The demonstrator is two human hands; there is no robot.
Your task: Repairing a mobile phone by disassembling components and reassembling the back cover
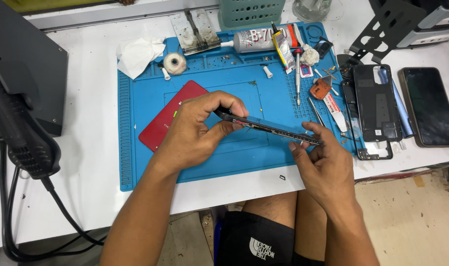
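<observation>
While the red back cover (168, 118) is lying on the blue mat (145, 162), both hands are pinching the phone frame (266, 127) edge-on above it: left hand (192, 133) gripping one end, right hand (323, 165) the other, seemingly inspecting its edge; steady turning comes next.

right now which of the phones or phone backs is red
The red back cover on the blue mat, partly under the left hand. The other phone parts are black.
</observation>
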